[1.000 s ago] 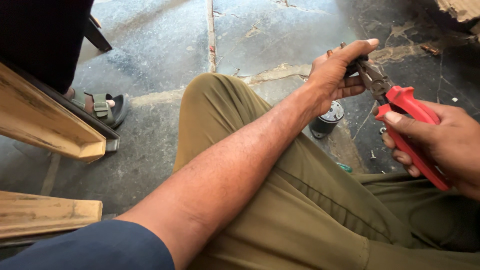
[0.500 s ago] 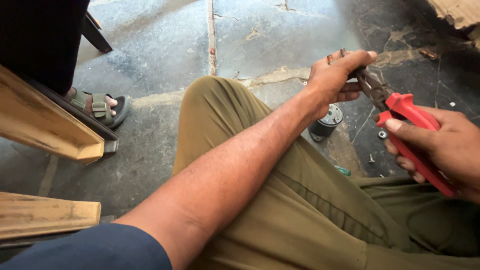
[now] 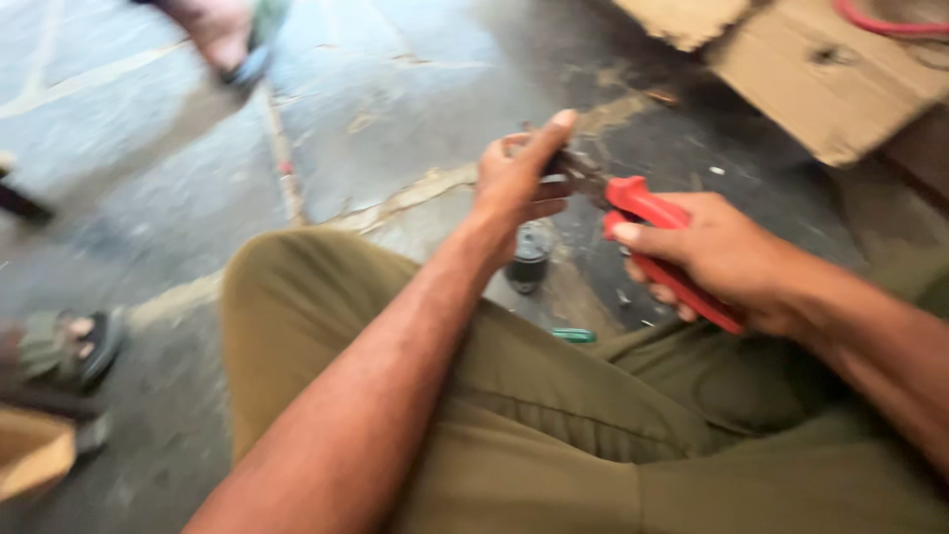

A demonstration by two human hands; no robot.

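Two hands on one tool: right hand (image 3: pixel 727 259) wraps the red handles of a pair of pliers (image 3: pixel 647 232), fingers curled tight round both handles, thumb lying along the upper one, so that grip is closed on the pliers. Left hand (image 3: pixel 514 178) sits at the metal nose end, index finger stretched out over the top, thumb and other fingers pinched narrow round the tip of the pliers (whether a small part sits in that pinch I cannot tell, frame is motion-blurred). Pliers run diagonally from the left fingers at upper left down to the right palm at lower right, held in the air above the floor, between the two hands and touching both. Left forearm crosses over a raised knee in olive trousers (image 3: pixel 554 425). Just below the left hand, a small dark cylindrical part (image 3: pixel 529 257) stands on the cracked concrete floor (image 3: pixel 376 119), apart from the pliers. Small green object (image 3: pixel 573 336) lies near the trouser edge. Torn cardboard (image 3: pixel 820 74) at upper right, well apart from the hands. Sandalled foot (image 3: pixel 64 346) of another person at far left.
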